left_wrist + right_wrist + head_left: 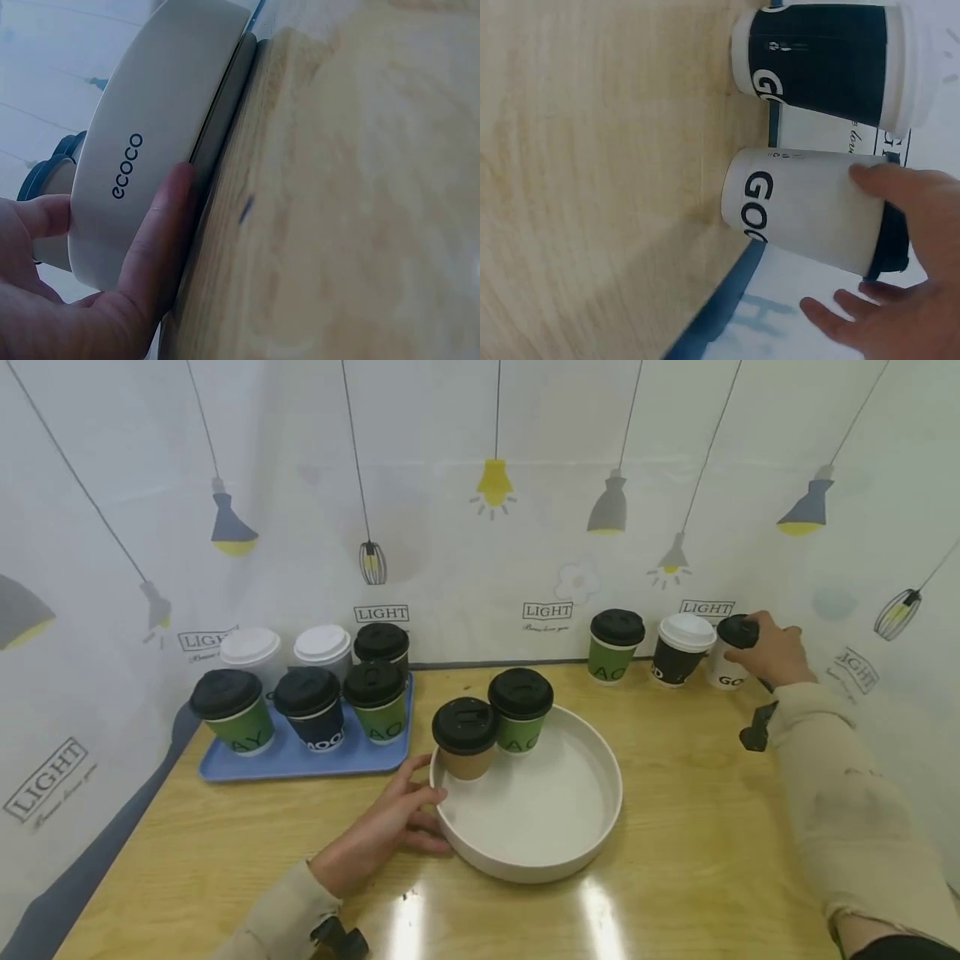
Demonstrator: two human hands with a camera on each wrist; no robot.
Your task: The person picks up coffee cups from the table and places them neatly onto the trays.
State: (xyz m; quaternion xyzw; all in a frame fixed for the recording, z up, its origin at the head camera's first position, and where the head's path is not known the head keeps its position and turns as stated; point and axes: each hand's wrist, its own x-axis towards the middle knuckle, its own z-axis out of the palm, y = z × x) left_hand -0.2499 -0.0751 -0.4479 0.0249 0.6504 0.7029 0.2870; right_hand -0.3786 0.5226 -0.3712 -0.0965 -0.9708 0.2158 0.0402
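Note:
My left hand (390, 827) grips the left edge of a round cream tray (570, 810), thumb at the rim and a finger (154, 232) along its outer wall near the base. On that tray stand a brown cup (467, 764) and a green cup (521, 733), both black-lidded. At the far right my right hand (776, 652) holds a white paper cup (802, 206) near its black lid, thumb against its side; several of its other fingers spread below the cup in the right wrist view. The cup is upright. Next to it stands a black cup (673, 660) with a white lid.
A blue rectangular tray (300, 767) at the left bears several lidded cups, such as a green one (243, 727). Another green cup (611, 656) stands by the wall, left of the black cup. A lamp-printed wall covering (480, 568) borders the wooden table (697, 827).

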